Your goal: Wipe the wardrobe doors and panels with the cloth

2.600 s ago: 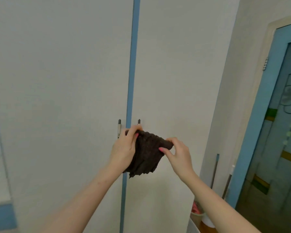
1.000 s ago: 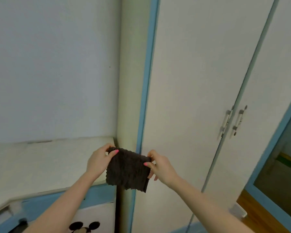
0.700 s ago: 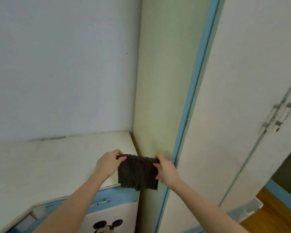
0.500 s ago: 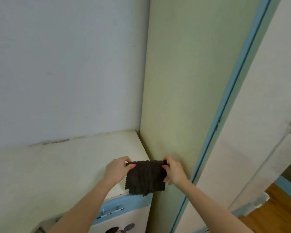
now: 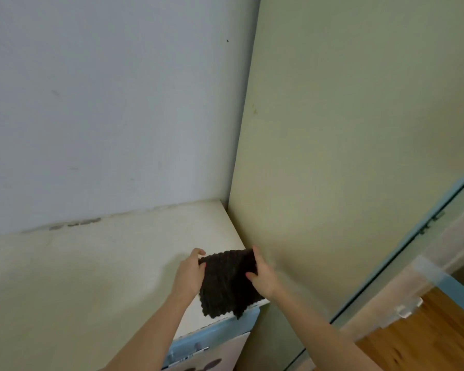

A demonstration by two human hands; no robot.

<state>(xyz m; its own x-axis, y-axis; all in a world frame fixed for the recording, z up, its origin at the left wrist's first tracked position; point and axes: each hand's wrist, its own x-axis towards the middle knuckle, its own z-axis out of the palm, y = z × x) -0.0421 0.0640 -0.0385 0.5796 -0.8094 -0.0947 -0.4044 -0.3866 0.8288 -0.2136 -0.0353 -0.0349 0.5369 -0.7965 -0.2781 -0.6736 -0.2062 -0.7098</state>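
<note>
A dark brown ribbed cloth (image 5: 227, 283) hangs between my two hands, held by its upper corners. My left hand (image 5: 188, 274) pinches the left corner and my right hand (image 5: 261, 277) grips the right edge. The cloth is just in front of the pale green side panel of the wardrobe (image 5: 346, 162), which fills the right half of the view. The panel's blue front edge (image 5: 413, 231) runs diagonally at the far right, with the white door (image 5: 456, 223) beyond it. I cannot tell whether the cloth touches the panel.
A low cream cabinet top (image 5: 91, 263) meets the wall (image 5: 105, 103) and the wardrobe's side in a corner. Its blue-trimmed front (image 5: 212, 341) sits below the cloth. Wooden floor (image 5: 426, 336) shows at the lower right.
My view has swung left from the wardrobe doors to its side panel. Both hands carried the cloth along, spread it flat, and now hold it lower, near the cabinet top's corner.
</note>
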